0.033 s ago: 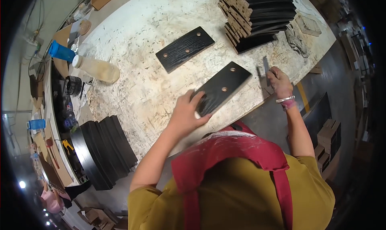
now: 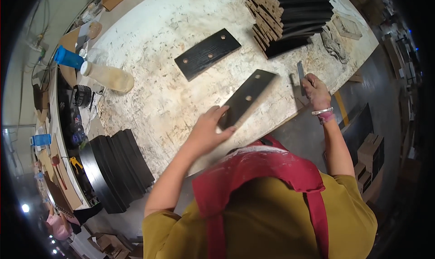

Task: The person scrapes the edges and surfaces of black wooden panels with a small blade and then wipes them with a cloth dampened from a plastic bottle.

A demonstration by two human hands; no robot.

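My left hand [image 2: 209, 128] grips the near end of a black board [image 2: 244, 98], thumb on one long edge and fingers on the other. Two round holes show in its face; the near end lies under my hand. The board is tipped, so its pale brown edge shows on the right. In my right hand [image 2: 316, 92], by the table's right edge, is a flat grey metal scraper [image 2: 300, 70], blade pointing away from me. A second black board [image 2: 207, 55] with three holes lies flat farther off.
A tall stack of black boards [image 2: 306, 14] stands at the far right, beside a grey rag [image 2: 334, 47] and a pale block [image 2: 348, 28]. Black boards [image 2: 120, 168] are stacked at the left. A milky bottle [image 2: 108, 77] and a blue bottle [image 2: 68, 57] lie left of the white worktable [image 2: 154, 105].
The board in my left hand has tipped up on its side, its face narrowing and its right edge now showing. My right hand with the scraper has barely moved.
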